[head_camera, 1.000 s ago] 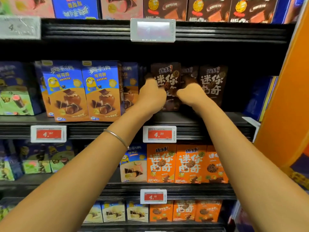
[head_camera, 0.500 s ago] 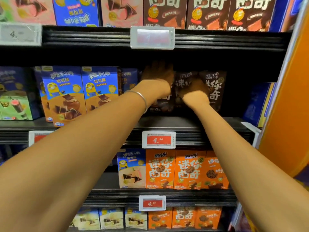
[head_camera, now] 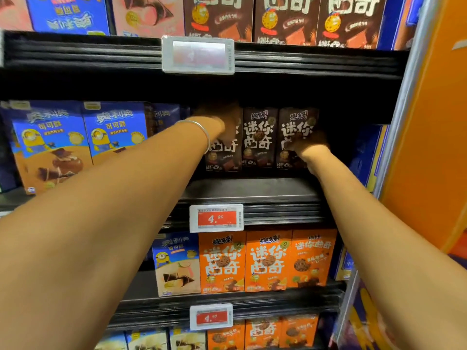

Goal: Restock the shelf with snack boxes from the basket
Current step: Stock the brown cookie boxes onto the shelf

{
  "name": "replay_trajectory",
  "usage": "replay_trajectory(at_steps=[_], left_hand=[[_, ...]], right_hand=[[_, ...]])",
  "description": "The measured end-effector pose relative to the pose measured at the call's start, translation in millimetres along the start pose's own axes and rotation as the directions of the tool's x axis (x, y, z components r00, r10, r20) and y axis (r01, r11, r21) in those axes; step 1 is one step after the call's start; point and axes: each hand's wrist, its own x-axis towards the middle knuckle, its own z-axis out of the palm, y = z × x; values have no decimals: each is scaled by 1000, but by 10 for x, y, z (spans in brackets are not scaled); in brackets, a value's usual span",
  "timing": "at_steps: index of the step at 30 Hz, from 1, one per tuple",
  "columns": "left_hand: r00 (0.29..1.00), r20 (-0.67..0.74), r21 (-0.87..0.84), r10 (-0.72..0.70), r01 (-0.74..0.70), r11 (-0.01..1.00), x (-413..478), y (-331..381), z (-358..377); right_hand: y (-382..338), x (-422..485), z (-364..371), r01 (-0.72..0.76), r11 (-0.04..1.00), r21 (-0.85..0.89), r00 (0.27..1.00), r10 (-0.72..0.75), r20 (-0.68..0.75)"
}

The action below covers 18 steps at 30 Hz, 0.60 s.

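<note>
Deep shadow under the upper shelf (head_camera: 316, 63), glare washing out its price tag (head_camera: 198, 55), edges bowed and soft.

Glossy cardboard boxes (head_camera: 259, 137); matt black shelf (head_camera: 252, 190).

Black shelves (head_camera: 252, 190) are stacked in tiers, their front rails fitted with white price tags (head_camera: 216, 218). An orange panel (head_camera: 434, 147) is seen at right, edged by a grey post (head_camera: 402, 97). The recess is dimly lit.

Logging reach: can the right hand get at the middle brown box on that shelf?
Probably yes: the right hand is on the rightmost brown box; the middle brown box beside it stands uncovered.
</note>
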Motion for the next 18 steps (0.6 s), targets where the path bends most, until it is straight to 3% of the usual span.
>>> replay_trajectory(at_steps=[4,18], left_hand=[[998,-59,34,-14,16,999,-34,-109,-38],[986,-165,-205,-32,-2,979,-99,-109,51]], right_hand=[[10,74,32,16,1000,-13,999,-17,-48],[-120,-132,-13,-24,997,79,998,29,-61]])
